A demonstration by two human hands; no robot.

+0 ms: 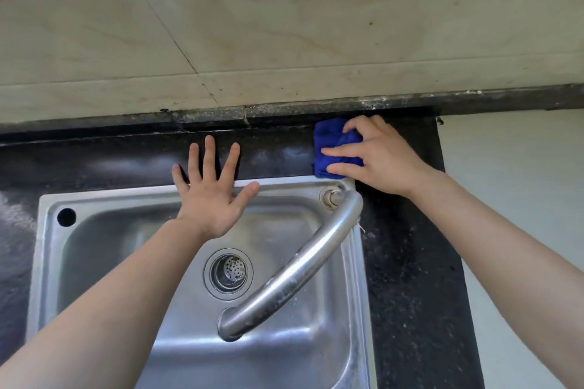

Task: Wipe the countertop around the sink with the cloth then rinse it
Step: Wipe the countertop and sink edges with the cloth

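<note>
Nearest, two bare forearms rising from the bottom corners, one over the basin, one over the right-hand strip of stone. Between them, a curved faucet (303,265) of dull brushed steel, round in section and water-spotted, arching toward the lens and hiding part of the basin's right wall, its base planted in the back right corner of the steel deck. Below, a square stainless sink (47,262), rounded at the corners, satin-finished, with a perforated strainer (228,271) in a ringed drain at the middle and a round open hole (66,217) in the deck's back left corner. All around, a black speckled countertop (410,262), glossy and streaked with glare behind the sink, grainy along the right edge. Left hand (210,199) palm down across the sink's back rim, fingers straight and fanned wide, tips over the black stone; touching or just above, not clear. Right hand (379,161) just behind the faucet base, fingers bent over a crumpled deep-blue cloth (328,139), thumb and forefinger stretched along its near side, pressing it onto the countertop against the raised dark kerb (316,109) at the back edge. Soft fabric, bunched in folds, partly hidden under the knuckles. Beyond the kerb, beige veined tiles (284,41) with thin grout lines and dark specks.
</note>
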